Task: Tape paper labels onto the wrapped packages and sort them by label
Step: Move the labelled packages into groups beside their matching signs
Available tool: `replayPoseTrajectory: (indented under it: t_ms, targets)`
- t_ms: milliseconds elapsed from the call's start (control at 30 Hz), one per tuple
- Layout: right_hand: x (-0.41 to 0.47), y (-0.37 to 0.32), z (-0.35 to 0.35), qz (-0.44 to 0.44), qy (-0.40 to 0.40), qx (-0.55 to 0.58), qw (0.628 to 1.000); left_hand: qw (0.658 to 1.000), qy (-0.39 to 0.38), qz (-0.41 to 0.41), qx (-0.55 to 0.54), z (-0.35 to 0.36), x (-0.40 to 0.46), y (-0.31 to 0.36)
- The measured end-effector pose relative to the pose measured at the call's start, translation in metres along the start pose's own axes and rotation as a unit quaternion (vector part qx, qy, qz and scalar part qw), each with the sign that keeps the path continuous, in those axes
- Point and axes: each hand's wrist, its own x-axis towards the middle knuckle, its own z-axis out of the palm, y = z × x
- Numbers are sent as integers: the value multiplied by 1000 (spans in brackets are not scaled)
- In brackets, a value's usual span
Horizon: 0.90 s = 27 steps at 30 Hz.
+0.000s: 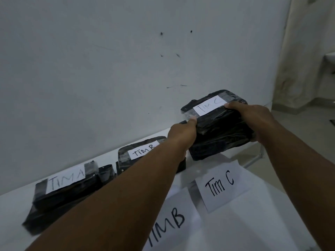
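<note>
Fingers of both hands curl around the top black package [215, 113], the one bearing a taped "TIM C" label [209, 105]. Left hand [182, 134] grips its near-left corner, thumb pressed on the clear tape beside the label; right hand [251, 120] clasps the right side, thumb lying on the label's right end and the other fingers wrapped down around the edge. This package sits on another black package [220, 144] at the back right of the white table [14, 211], close to the wall [108, 60]. Largest of the other things are the paper sheets lying flat on the table: "TIM B" [168, 223] and "TIM C" [220, 185]. At left lies a stack of packages labelled "TIM A" [67, 187], and between the two groups a package labelled "TIM B" [134, 156], partly hidden by the left forearm.
</note>
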Motion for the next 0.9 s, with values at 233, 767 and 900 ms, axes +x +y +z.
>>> replayPoseTrajectory:
  t_ms: [233,767,900]
  targets:
    - [18,16,24,42,-44,-42,997,997,36,-17,63,-2,9,-16]
    - [15,22,61,65,-98,-63,991,992,83,-3,98,-40,6,-28]
    - [11,27,69,72,-124,-70,987,992,87,-6,96,-49,6,-31]
